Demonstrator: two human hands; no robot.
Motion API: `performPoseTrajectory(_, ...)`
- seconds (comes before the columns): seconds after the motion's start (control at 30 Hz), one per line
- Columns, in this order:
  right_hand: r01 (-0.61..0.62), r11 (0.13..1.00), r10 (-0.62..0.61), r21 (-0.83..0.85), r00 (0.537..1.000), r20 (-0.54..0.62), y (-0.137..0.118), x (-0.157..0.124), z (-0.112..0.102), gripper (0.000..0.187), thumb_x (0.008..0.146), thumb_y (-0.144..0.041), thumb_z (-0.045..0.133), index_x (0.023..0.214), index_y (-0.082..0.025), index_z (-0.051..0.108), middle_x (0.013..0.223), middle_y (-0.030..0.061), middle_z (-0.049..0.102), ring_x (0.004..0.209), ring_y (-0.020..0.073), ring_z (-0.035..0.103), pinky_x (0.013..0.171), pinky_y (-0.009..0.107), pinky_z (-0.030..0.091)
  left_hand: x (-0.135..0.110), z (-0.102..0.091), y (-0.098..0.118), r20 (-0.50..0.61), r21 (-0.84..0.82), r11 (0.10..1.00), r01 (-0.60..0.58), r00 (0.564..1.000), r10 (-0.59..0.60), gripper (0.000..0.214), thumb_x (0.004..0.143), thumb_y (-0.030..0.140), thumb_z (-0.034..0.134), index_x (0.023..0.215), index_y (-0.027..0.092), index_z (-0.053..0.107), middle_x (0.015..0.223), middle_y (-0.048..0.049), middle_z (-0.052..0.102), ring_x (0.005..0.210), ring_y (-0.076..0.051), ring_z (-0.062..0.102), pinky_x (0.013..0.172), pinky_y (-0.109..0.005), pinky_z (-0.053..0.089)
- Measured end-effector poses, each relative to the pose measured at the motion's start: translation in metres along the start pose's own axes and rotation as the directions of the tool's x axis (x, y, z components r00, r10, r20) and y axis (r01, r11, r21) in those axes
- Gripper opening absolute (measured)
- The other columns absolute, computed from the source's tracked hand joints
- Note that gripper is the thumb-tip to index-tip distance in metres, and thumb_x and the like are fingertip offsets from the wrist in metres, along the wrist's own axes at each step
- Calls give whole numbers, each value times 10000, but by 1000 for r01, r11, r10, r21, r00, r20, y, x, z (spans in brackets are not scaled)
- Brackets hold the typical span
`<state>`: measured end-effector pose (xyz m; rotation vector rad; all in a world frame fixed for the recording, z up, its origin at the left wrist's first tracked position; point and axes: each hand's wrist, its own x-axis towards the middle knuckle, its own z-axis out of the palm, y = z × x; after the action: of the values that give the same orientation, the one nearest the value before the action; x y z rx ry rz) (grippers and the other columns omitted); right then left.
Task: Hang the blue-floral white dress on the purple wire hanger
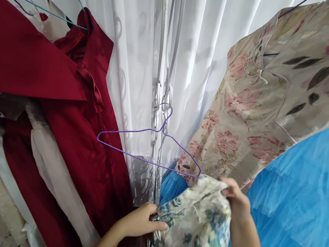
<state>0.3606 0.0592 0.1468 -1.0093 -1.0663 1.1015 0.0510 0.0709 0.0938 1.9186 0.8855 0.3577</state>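
Both my hands hold a pale garment (194, 231) printed with blue, green and yellow flowers; its lower part runs out of the picture. My left hand (143, 221) is closed on its left edge, the thumb lying over the cloth. At the upper right edge, my right hand (235, 196) pinches the fabric. Just above the garment hangs a bare purple wire hanger (149, 161), hooked on a white metal stand (166, 95). The hanger's right end comes close to the garment's top edge; whether they touch, I cannot tell.
Dark red dresses (87, 141) hang at the left, with white and beige garments (49, 168) beside them. A beige floral dress (242, 98) and a blue tulle dress (301, 201) hang at the right. A white curtain (201, 63) covers the back.
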Motion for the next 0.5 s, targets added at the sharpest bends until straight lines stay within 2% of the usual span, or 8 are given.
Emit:
performPoseTrajectory(0.07,155,988,-156,-18,987,-49,-11,30,-10,272,577,-276,642,469,-224,398,477,-32,360,474,127,303,462,274,246,-4,-19,8,-83,82,994,-79,993,86,315,915,441,577,795,152,608,772,17,560,766,-153,497,714,-255,385)
performPoseTrajectory(0.17,211,965,-226,-157,971,-80,-18,71,5,192,688,-263,681,584,-207,530,547,-45,430,508,117,341,484,250,262,-6,-45,33,-219,155,967,-201,948,232,399,978,431,485,686,159,481,677,35,430,694,-124,424,656,-242,323)
performPoseTrajectory(0.27,192,963,-183,-186,981,67,-19,95,43,211,799,-396,690,755,-204,613,671,-36,525,599,127,438,554,235,337,1,-61,61,-346,159,955,-252,892,293,408,982,444,485,685,166,442,669,38,370,673,-116,388,625,-238,296)
performPoseTrajectory(0.33,188,968,-154,-165,968,199,-19,102,66,316,843,-490,664,762,-189,613,663,-36,519,588,120,424,551,235,327,6,-68,74,-410,123,954,-273,861,300,390,982,446,486,710,168,459,684,34,389,677,-117,390,619,-234,302)
performPoseTrajectory(0.4,154,980,-109,-128,946,306,-21,104,81,394,854,-544,653,718,-182,582,596,-51,470,525,99,357,510,232,275,8,-74,78,-470,99,956,-278,833,291,384,977,445,495,712,167,471,686,30,412,673,-119,399,607,-230,309)
performPoseTrajectory(0.5,51,994,-11,-94,922,387,-26,107,84,449,829,-573,684,657,-183,540,523,-69,432,456,77,294,462,228,213,0,-83,68,-524,89,967,-240,814,251,309,958,423,533,806,158,582,748,9,537,723,-139,484,649,-229,365)
